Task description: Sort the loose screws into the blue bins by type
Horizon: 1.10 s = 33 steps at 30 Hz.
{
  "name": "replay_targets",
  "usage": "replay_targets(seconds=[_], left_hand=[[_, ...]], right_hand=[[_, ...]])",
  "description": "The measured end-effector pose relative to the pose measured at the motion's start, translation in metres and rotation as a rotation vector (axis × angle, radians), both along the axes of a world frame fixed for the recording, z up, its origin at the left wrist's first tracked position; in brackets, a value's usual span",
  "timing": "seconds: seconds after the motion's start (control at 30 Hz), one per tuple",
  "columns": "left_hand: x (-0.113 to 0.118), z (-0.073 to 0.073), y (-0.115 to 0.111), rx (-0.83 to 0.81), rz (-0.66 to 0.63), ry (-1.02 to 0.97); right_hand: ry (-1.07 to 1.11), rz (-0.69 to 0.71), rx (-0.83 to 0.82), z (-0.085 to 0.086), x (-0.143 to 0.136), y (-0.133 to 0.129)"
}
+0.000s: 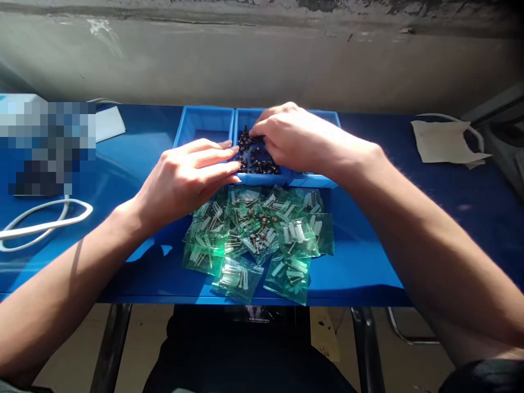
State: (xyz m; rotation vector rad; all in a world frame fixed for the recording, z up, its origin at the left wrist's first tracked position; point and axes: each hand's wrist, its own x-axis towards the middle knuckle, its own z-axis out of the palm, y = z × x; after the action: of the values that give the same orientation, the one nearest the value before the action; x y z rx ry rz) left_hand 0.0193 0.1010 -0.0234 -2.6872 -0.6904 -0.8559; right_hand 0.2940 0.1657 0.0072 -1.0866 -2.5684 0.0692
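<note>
Blue bins stand side by side at the back of the blue table. Dark small screws lie in the middle bin. My right hand reaches into that bin from the right, fingertips bent together among the screws; what they hold, if anything, is hidden. My left hand rests over the front of the left bin, fingers stretched toward the divider and holding nothing. In front of the bins, several green-tinted clear bags with white plugs and metal screws lie spread and overlapping. A few brownish screws sit on top of them.
A white cable loops on the left of the table, near a pixelated area and a white card. At the right lies a piece of paper beside another cable. A grey wall rises behind the bins.
</note>
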Motion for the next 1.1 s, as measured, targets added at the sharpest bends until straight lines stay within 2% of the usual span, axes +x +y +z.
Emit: replay_targets(seconds=[0.07,0.13,0.3,0.43,0.53,0.63,0.8,0.97,1.1], left_hand=[[0.0,-0.001,0.001,-0.004,-0.001,0.0],[-0.001,-0.001,0.002,-0.009,0.003,-0.001],[-0.003,-0.002,0.003,-0.043,0.026,-0.009],[-0.003,-0.001,0.003,-0.045,0.034,0.001],[-0.003,0.001,0.004,-0.038,0.028,0.01],[-0.003,0.002,0.005,-0.036,0.002,0.002],[-0.001,0.003,0.006,-0.007,-0.031,-0.024],[0.001,0.005,0.003,-0.055,0.053,0.009],[0.003,0.005,0.001,-0.078,0.056,-0.032]], right_hand=[[-0.108,0.011,-0.044,-0.013,-0.006,0.007],[-0.122,0.005,-0.084,-0.016,-0.011,0.006],[-0.075,-0.026,-0.2,-0.001,-0.023,-0.006],[-0.011,-0.106,-0.152,-0.005,-0.029,-0.006],[-0.061,-0.078,-0.188,-0.008,-0.03,-0.005],[-0.117,-0.053,-0.203,-0.002,-0.03,-0.009],[-0.137,-0.104,-0.294,0.012,-0.037,-0.022],[-0.125,-0.14,-0.36,0.013,-0.045,-0.028],[-0.144,-0.154,-0.421,0.011,-0.045,-0.028]])
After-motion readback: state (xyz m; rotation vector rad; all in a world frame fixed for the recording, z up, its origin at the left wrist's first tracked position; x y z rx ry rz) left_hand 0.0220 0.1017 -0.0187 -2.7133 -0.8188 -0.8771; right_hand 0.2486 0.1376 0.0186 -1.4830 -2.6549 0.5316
